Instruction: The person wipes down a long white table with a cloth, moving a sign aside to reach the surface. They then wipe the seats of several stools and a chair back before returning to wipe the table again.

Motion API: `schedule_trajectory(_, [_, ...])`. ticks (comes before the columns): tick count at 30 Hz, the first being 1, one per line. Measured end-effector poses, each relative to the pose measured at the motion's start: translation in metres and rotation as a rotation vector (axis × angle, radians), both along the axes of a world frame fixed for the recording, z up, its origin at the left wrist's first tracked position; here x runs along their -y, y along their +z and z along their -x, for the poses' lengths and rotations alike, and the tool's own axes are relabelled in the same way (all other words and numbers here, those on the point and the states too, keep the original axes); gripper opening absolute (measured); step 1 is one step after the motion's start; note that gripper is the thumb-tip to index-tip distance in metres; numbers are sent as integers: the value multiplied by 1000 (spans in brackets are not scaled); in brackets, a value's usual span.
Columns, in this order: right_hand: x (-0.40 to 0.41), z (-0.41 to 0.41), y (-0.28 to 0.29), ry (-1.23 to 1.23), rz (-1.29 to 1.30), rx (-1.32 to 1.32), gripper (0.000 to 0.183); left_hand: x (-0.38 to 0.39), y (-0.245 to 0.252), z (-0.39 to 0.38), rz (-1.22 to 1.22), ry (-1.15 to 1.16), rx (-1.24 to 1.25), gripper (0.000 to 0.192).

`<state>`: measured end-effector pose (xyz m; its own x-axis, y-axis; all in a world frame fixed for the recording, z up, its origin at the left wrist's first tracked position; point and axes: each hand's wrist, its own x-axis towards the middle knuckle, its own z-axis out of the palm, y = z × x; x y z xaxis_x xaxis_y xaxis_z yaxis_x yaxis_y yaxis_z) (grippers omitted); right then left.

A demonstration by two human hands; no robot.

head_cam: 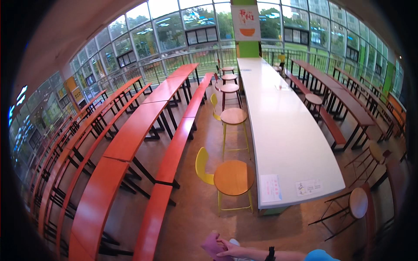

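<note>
At the bottom of the head view, my right hand [228, 248] holds a purple cloth [212, 245] between thumb and fingers. A black band is around that wrist, and a light blue sleeve shows at the upper arm. The cloth hangs over the brown floor, between the end of a red bench [153, 215] and the near end of a long white counter [287, 137]. Part of a white shoe [234, 241] shows behind the hand. My left hand is out of view.
Yellow-framed stools with round wooden seats [233, 177] line the counter's left side. Printed sheets [271, 188] lie on its near end. Long red tables [98, 192] stand to the left. More tables, benches and a tilted-looking round stool [358, 203] are at the right.
</note>
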<state>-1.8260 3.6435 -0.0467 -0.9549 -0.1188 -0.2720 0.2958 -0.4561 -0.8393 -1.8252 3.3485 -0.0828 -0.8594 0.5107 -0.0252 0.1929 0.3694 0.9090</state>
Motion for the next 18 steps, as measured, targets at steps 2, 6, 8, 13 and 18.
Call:
schedule_trajectory(2, [20,48,50,88,115,-98,74,12,19,36,-29,72,110,15])
schedule_trajectory(6, [30,145,54,-32,-365,-456,65,5,39,148,23,173,332,15])
schedule_trajectory(8, [18,183,99,-51,-475,-335,63,33,37,202,46,351,62,18])
schedule_trajectory(13, [-33,285,59,-528,-723,2,61,18,70,328,-199,661,76,20])
schedule_trajectory(18, [-63,340,23,-754,-631,34,62,-36,102,450,-346,402,425,21])
